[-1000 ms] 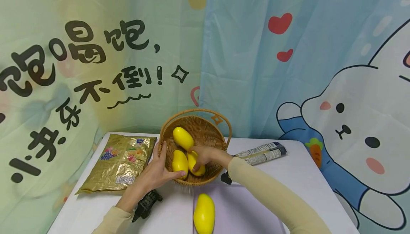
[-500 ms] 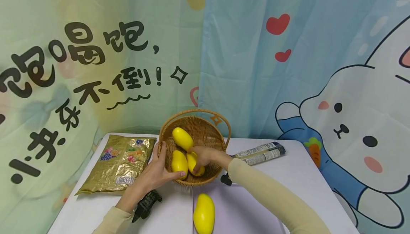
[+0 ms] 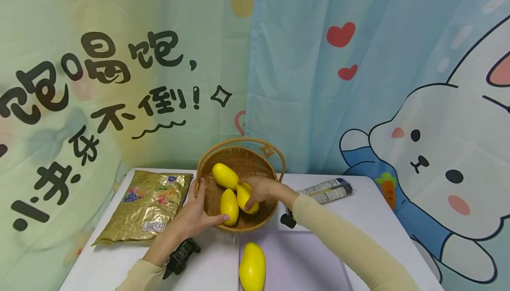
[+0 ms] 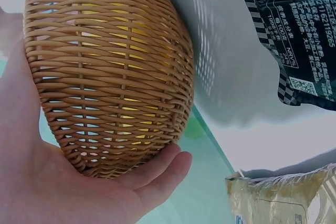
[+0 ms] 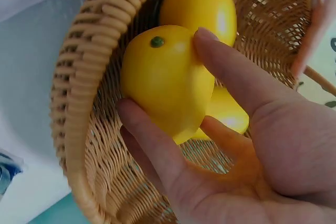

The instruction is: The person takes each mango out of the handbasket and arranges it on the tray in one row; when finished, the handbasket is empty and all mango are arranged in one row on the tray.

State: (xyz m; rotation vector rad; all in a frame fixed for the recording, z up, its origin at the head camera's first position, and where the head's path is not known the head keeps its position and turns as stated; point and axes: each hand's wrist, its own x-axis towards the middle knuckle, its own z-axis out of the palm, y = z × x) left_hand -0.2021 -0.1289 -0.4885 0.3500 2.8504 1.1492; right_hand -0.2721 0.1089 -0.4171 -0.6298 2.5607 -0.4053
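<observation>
A wicker basket (image 3: pixel 256 162) with a hoop handle leans toward me at the back of the table. My left hand (image 3: pixel 191 218) grips its left side, fingers wrapped round the outer weave and thumb over the front rim. Inside, my right hand (image 3: pixel 260 189) holds a yellow mango (image 5: pixel 163 77) between thumb and fingers; a green stem spot shows on it. Two more mangoes lie in the basket: one at the upper left (image 3: pixel 224 176) and one (image 3: pixel 229 207) touching my left thumb. Another mango (image 3: pixel 252 266) lies on a lilac mat (image 3: pixel 303 255) in front.
A gold foil bag (image 3: pixel 145 207) lies left of the basket. Near my left forearm is a black, blocky object (image 3: pixel 181 256). Silver-and-dark packets (image 3: pixel 328 191) lie at the right, with a small black item (image 3: pixel 287 219) by my right forearm. A patterned curtain (image 3: pixel 295 83) hangs behind.
The mango in my right hand has shifted slightly right and up within the basket. The mango by my left thumb has moved a little to the right. My left hand keeps its grip.
</observation>
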